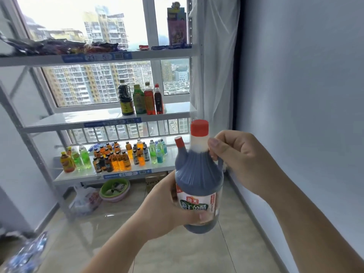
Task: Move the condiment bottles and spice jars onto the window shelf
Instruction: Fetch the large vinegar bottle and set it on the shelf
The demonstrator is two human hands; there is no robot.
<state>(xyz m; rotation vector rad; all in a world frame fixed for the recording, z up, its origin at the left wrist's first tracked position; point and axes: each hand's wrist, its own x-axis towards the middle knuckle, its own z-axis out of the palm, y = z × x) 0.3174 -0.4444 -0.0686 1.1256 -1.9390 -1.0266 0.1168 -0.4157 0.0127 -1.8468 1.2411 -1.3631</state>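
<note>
I hold a big clear vinegar bottle [199, 174] with two red caps and a white and green label, upright in front of me. My left hand [169, 203] wraps its lower body from the left. My right hand [238, 160] grips the handle at its neck from the right. Ahead stands the metal window shelf [78, 119]. On its middle board, near the right end, stand a dark soy sauce bottle [126, 98], a green bottle [139, 99], a red-brown bottle [149, 98] and a thin dark bottle [158, 99], close together in a row.
The top board [137, 56] carries snack packets and a tall colourful box [176, 24]. Several drink bottles [116, 156] crowd the lowest board. Under the shelf lie nested basins [114, 189] and a plastic bag [84, 201]. A grey wall [295, 75] closes the right side.
</note>
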